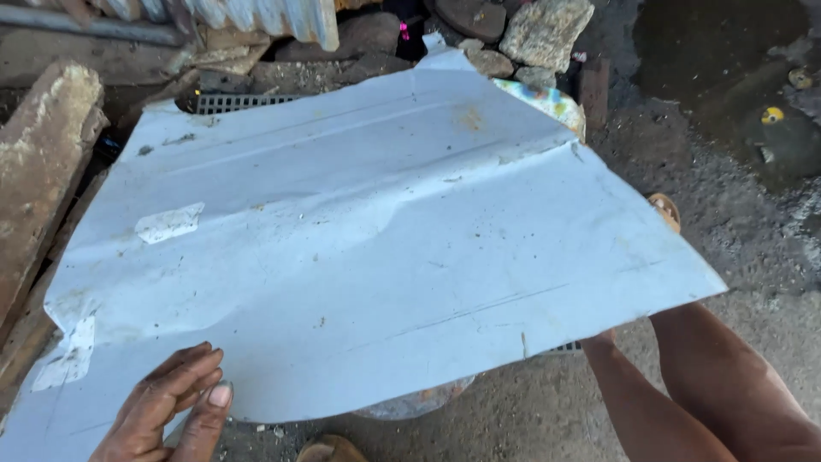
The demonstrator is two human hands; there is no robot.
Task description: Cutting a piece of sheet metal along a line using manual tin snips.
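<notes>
A large, dented sheet of pale grey-white metal [368,239] fills most of the view, tilted and held above the ground. My left hand [171,411] grips its near left edge, fingers lying on top and thumb at the rim. My right forearm [633,402] reaches up under the sheet's near right side; the right hand itself is hidden beneath the metal.
Rocks [530,34] and a corrugated metal panel [256,17] lie at the back. Weathered timber [38,171] runs along the left. A metal grate [231,103] shows behind the sheet. Wet, dark ground [727,103] is at right, and a sandalled foot [665,210] peeks past the sheet's right edge.
</notes>
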